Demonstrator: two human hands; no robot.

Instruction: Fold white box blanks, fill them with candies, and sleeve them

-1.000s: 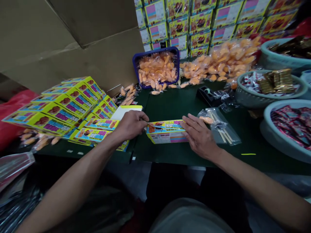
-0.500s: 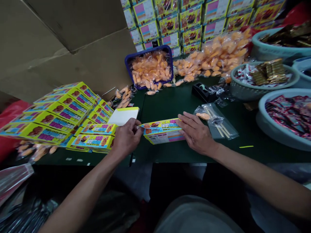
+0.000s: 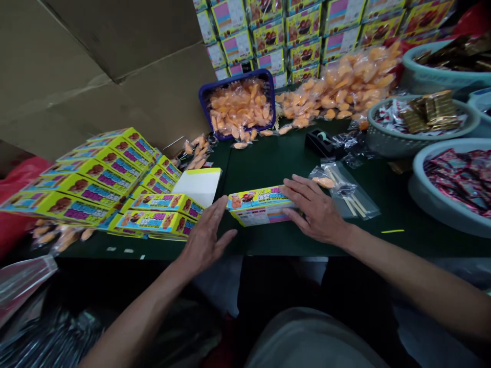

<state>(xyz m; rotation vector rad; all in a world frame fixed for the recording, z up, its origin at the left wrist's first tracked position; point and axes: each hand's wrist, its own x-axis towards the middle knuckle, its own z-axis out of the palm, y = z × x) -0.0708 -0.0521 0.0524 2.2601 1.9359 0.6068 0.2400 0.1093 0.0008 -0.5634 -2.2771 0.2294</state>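
A small yellow, blue and pink printed carton (image 3: 263,204) lies on the dark green table in front of me. My right hand (image 3: 316,209) holds its right end, fingers over the top edge and thumb at the front. At the carton's left end, my left hand (image 3: 209,230) is open, with straight fingers against or just beside that end and the thumb apart. Right of the carton lies a clear plastic packet (image 3: 351,191) with pale sticks and a dark item. An orange wrapped piece (image 3: 323,182) is beside it.
Stacked cartons (image 3: 95,179) and a carton with a white panel (image 3: 197,185) stand left. Behind are a purple basket (image 3: 203,97) of orange pieces, a loose heap (image 3: 345,82) and a tape dispenser (image 3: 320,144). Basins (image 3: 418,189) of packets line the right.
My left hand has let go of the carton's left end, where its fingers were pinched, and straightened flat beside it. The flap there now looks closed. My right hand stays on the right end.
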